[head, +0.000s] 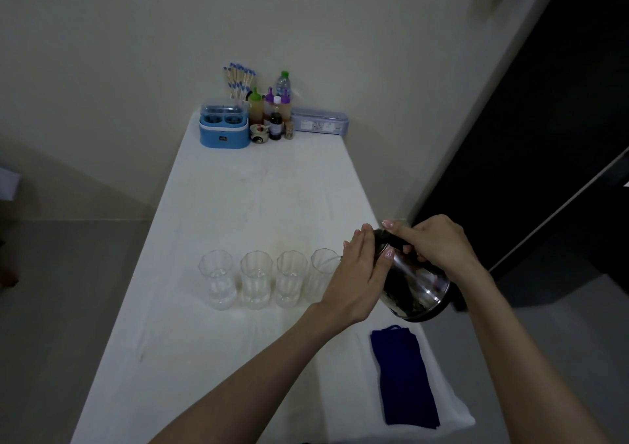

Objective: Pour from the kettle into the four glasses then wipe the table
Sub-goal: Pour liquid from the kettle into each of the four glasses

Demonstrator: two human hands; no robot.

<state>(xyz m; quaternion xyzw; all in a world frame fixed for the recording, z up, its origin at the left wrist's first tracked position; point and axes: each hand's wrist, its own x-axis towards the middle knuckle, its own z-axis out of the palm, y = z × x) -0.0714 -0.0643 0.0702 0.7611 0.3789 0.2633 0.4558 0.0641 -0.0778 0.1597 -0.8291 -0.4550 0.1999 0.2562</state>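
kettle (413,285) spout hidden behind left hand (357,273), bottle labels too small to read, forearms cut off below

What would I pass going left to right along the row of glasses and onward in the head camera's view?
Leftmost glass → second glass → third glass → fourth glass → left hand → kettle, tilted → right hand.
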